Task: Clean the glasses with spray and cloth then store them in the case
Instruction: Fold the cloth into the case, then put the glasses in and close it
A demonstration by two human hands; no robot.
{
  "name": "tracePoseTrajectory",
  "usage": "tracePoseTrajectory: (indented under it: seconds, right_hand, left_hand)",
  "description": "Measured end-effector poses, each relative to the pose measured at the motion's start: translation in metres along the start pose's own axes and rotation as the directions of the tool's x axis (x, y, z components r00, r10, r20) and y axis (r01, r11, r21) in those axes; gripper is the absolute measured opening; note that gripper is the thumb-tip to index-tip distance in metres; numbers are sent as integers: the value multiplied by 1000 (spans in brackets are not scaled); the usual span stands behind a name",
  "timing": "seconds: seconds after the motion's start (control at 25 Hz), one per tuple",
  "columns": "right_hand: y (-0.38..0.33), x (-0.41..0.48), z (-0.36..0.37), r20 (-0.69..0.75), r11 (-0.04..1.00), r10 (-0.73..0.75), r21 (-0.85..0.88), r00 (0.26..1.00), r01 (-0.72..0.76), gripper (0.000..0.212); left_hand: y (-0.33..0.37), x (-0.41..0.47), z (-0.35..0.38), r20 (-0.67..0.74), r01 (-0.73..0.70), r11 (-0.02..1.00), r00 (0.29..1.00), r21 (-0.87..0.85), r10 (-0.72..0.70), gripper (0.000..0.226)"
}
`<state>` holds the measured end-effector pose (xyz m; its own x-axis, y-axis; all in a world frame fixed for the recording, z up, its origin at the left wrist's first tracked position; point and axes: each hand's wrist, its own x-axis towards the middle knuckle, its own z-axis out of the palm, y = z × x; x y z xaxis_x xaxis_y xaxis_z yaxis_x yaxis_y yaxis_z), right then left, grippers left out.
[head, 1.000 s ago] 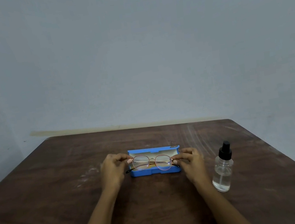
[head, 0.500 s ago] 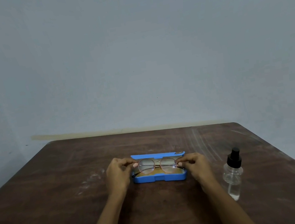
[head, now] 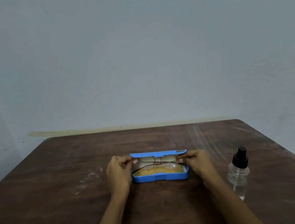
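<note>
Round, thin-rimmed glasses (head: 157,162), temples folded, hang just above the open blue case (head: 160,177), in front of its raised lid. The left hand (head: 118,172) pinches one end of the frame and the right hand (head: 200,161) pinches the other. Something yellow lies inside the case; cloth or lining, I cannot tell. Right of the case, a clear spray bottle (head: 238,172) stands on the brown table (head: 59,195). The glasses look light and fragile, their wire easily bent, so they are best held by the rim ends, off the lenses.

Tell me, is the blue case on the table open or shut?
Open. The blue case has its lid raised at the back, and its yellow lining shows beneath the glasses.
</note>
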<state>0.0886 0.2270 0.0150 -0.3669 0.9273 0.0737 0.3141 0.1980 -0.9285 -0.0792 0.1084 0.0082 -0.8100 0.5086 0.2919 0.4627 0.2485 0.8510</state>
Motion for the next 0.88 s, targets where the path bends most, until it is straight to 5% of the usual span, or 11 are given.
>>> tracePoseTrajectory:
  seconds: [0.52,0.88]
  right_hand:
    - [-4,6,-4,133,989,122,70,984,-132,11]
    - [-9,9,-2,86,960,152,-250,985,-126,14]
  left_hand:
    - [-2,2,-5,73,-7,1000,997,26,5,18]
    - [-4,4,-5,160,-49,981,987,186,19,14]
